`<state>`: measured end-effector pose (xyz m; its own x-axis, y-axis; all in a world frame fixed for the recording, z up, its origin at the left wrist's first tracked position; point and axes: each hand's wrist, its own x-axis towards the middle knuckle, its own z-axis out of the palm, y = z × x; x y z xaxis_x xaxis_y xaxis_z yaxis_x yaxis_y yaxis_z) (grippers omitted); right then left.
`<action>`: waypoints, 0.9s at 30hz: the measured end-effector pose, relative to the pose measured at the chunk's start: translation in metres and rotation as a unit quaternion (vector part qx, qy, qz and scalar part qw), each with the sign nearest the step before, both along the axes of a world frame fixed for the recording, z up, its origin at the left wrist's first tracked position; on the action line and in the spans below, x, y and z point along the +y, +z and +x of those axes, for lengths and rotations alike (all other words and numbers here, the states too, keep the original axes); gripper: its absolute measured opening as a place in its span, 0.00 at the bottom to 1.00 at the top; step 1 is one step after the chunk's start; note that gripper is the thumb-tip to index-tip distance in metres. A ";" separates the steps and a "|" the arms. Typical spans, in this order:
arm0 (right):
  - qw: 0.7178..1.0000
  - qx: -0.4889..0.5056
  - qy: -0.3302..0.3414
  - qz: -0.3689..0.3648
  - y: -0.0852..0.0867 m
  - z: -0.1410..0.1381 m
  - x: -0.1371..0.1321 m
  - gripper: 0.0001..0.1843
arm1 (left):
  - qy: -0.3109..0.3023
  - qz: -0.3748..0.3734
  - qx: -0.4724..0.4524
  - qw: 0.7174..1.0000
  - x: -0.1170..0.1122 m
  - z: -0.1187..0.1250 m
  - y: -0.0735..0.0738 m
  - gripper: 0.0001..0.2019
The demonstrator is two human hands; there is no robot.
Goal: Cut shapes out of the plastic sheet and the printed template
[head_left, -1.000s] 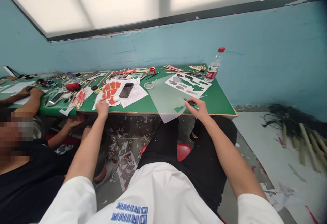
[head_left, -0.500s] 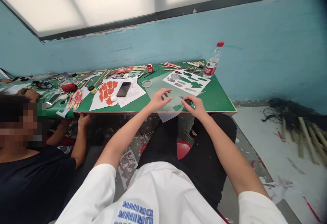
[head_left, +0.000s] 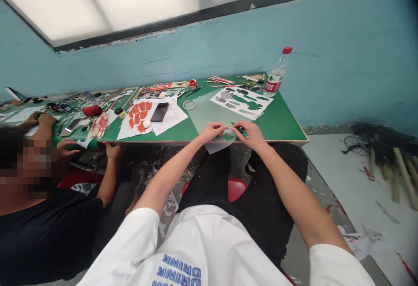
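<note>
**Left hand moves in beside the right over the translucent sheet**

Since a second ago, the left hand [head_left: 214, 132] has come from the orange-patterned paper [head_left: 140, 114] to the translucent sheet [head_left: 209, 112], its half-second-old spread now narrowed. Its thumb and fingertips sit close together; what they pinch, if anything, I cannot tell. The right hand [head_left: 251, 133], just beside it, holds a slim green-and-black tool [head_left: 243, 132].

The sheet lies under and between both hands, one corner hanging over the tabletop's [head_left: 285, 125] front edge. Behind them, a white stencil sheet [head_left: 241, 106] with cut-out shapes overlaps its back part.

A clear, red-capped bottle [head_left: 274, 79] stands near the back right corner; its fill level is hard to make out. A small red jar [head_left: 193, 85] is near the back edge, a yellow-labelled jar [head_left: 120, 113] farther left; their contents are unclear.

Between the orange-patterned paper and the sheet are a dark phone [head_left: 160, 112] and a tape roll [head_left: 189, 104]. Another person's hand [head_left: 112, 151] is at the front edge, left. The tabletop is green, the wall [head_left: 352, 59] pale blue; sticks [head_left: 400, 175] lie on the floor [head_left: 329, 155] at right.
</note>
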<state>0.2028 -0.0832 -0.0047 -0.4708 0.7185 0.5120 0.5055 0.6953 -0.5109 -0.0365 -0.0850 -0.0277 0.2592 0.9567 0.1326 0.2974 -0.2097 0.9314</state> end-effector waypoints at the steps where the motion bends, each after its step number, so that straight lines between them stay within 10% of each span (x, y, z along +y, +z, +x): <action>1: 1.000 -0.004 0.003 0.000 0.001 0.000 -0.001 0.22 | 0.000 -0.003 -0.001 1.000 -0.001 0.000 0.000 0.17; 27: 0.995 -0.084 0.043 0.036 0.010 0.000 -0.010 0.18 | -0.007 0.004 0.032 0.999 -0.003 -0.002 -0.002 0.16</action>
